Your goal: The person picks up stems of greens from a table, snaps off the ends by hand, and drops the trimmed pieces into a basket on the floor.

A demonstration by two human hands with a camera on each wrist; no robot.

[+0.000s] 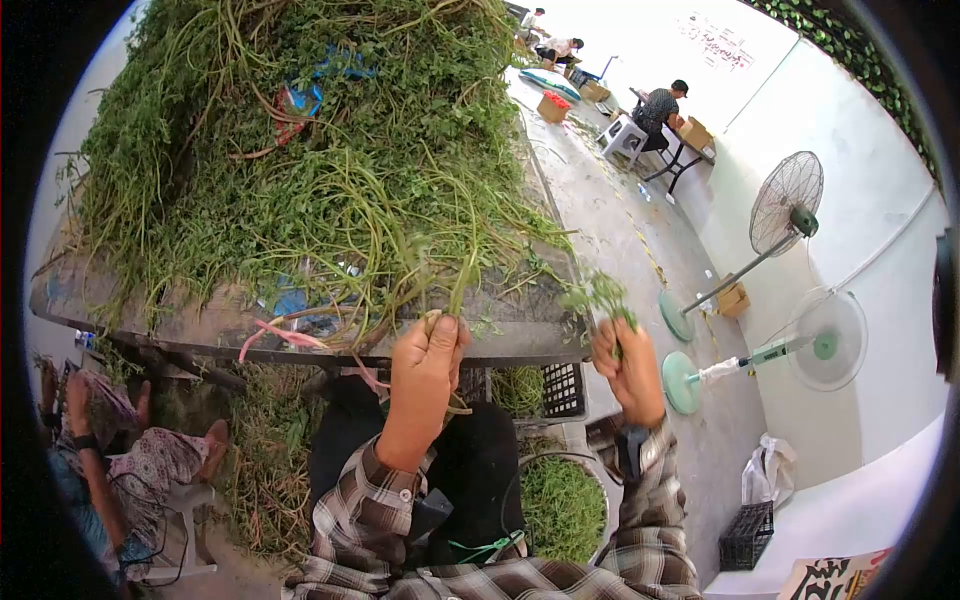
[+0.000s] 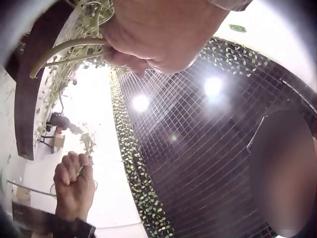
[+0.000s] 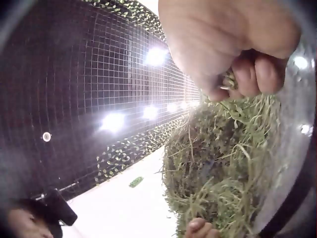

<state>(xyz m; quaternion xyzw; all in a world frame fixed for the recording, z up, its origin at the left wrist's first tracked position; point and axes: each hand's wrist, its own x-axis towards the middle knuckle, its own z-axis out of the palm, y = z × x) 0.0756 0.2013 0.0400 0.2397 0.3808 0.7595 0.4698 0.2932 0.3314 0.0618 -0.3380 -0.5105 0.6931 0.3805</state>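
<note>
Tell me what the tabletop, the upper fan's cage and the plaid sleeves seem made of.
The tabletop looks like dull wood, going by its scuffed brown-grey surface, though laminate is possible. The upper fan's cage is probably dull metal, with thin wires. The plaid sleeves look like matte cloth, creased and buttoned.

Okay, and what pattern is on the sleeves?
Plaid, in brown, black and whitish tones; the head view shows the sleeves best.
</note>
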